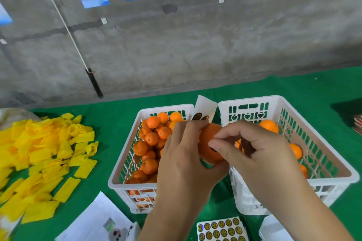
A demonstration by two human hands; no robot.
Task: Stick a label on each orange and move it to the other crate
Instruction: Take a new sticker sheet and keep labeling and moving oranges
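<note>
The left hand point(182, 154) grips a round orange fruit point(209, 143). The right hand point(252, 152) pinches a small sticker point(214, 150) onto it. Both are between two white plastic crates point(321, 137).

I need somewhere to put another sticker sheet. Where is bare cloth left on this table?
Bare green cloth lies between the yellow foam nets and the left crate, and behind both crates. The near edge is crowded: papers, sticker sheet.

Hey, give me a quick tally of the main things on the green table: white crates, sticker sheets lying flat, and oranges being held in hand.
White crates: 2, left crate and right crate
Sticker sheets lying flat: 1, sticker sheet
Oranges in hand: 1, held orange
Total: 4
</note>
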